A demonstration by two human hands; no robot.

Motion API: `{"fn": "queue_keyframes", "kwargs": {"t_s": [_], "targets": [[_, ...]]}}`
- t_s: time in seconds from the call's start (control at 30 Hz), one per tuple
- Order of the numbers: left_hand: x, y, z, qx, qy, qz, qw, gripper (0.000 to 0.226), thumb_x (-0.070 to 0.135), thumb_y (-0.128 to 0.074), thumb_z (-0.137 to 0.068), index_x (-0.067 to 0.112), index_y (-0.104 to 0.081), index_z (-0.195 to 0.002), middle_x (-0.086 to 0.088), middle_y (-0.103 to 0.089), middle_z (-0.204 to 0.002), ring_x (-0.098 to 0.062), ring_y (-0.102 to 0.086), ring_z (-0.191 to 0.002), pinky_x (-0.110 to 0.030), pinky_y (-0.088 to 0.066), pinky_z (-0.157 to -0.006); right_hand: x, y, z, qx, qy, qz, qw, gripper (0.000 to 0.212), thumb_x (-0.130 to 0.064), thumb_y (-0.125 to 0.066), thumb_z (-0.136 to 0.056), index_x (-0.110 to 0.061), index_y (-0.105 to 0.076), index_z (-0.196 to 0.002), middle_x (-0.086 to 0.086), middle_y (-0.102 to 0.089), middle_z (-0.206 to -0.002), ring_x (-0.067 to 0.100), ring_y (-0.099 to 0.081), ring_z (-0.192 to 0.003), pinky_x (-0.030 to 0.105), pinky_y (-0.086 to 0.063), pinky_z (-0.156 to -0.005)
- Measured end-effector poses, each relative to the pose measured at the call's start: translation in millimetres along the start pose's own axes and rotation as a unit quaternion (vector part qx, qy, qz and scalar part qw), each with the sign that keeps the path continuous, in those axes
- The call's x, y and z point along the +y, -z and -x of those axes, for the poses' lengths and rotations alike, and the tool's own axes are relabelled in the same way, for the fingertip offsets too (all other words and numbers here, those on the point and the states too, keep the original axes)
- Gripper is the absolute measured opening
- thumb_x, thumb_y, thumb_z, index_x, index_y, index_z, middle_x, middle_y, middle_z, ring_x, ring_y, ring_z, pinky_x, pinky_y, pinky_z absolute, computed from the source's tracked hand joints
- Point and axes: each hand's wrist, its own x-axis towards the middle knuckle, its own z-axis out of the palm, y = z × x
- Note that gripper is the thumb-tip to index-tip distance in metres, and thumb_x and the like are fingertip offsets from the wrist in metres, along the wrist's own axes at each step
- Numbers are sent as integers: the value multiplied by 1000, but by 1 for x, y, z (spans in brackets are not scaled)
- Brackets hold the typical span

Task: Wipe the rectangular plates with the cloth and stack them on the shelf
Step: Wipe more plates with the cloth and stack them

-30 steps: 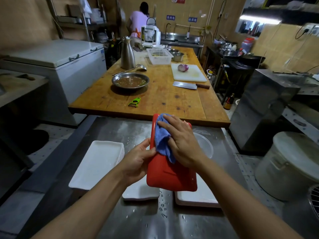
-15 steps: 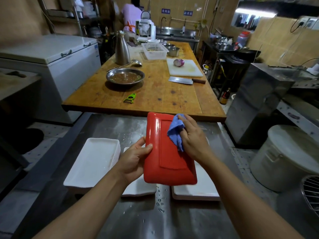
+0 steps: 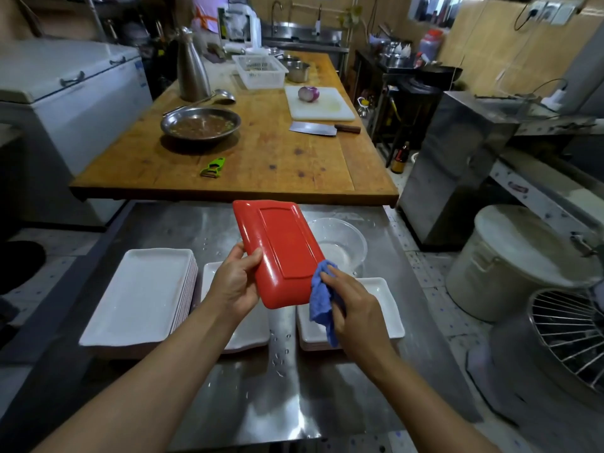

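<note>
My left hand [image 3: 236, 282] grips the left edge of a red rectangular plate [image 3: 277, 250], held underside up and tilted above the steel counter [image 3: 284, 403]. My right hand [image 3: 351, 308] holds a bunched blue cloth [image 3: 320, 297] against the plate's near right corner. Under my hands lie white rectangular plates: a stack at the left [image 3: 140, 295], one in the middle [image 3: 251, 331] and a stack at the right [image 3: 385, 305].
A clear glass bowl [image 3: 340, 243] sits just behind the red plate. Beyond is a wooden table [image 3: 261, 165] with a metal pan [image 3: 201, 123], green peeler [image 3: 213, 166], cleaver [image 3: 323, 128] and cutting board [image 3: 322, 106]. A lidded white bucket [image 3: 516, 259] stands right.
My right hand has slid the cloth from the plate's far end down to its near right corner. The plate has tilted so its far end leans left.
</note>
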Motion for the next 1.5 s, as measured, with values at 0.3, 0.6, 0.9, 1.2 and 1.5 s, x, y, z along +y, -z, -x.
{"fn": "queue_keyframes", "kwargs": {"t_s": [0.3,0.6,0.9,1.2,1.5], "targets": [[-10,-27,10,-51,-80,-323,942,25,-5,-47,-93,20,-53,-91,-5,-71,-78,-20,-66,-65,-36,-54,-66,34,42,3,140,-117,6,983,24,6,-54,-82,-10,-65,-96,6,-66,-88,15,-58,-77,19,-41,-69],[-87,-38,18,-129,-284,-809,498,29,13,-45,-90,30,-51,-112,-1,-67,-94,-32,-58,-87,-32,-34,-60,78,76,14,236,-217,5,947,18,1,-53,-84,-11,-51,-98,-1,-54,-82,17,-50,-69,15,-30,-59],[-141,-28,4,-164,-242,-848,442,25,15,-42,-90,28,-50,-110,7,-59,-110,-19,-55,-102,-29,-31,-63,109,83,32,221,-244,-5,944,13,4,-54,-83,-4,-54,-94,6,-59,-83,22,-52,-73,19,-28,-60],[-159,-11,3,-184,-334,-781,494,36,19,-32,-79,19,-68,-82,5,-69,-88,-7,-55,-90,-25,-49,-42,120,75,29,193,-254,-18,948,14,0,-55,-84,-11,-53,-92,-1,-56,-82,18,-52,-74,17,-31,-63],[-172,3,-13,-208,-269,-790,510,41,33,-25,-89,21,-62,-102,8,-60,-116,-3,-39,-109,-37,-56,-60,121,63,21,152,-264,-17,952,12,-2,-56,-85,-7,-56,-96,7,-59,-98,21,-53,-87,32,-42,-79]]}}
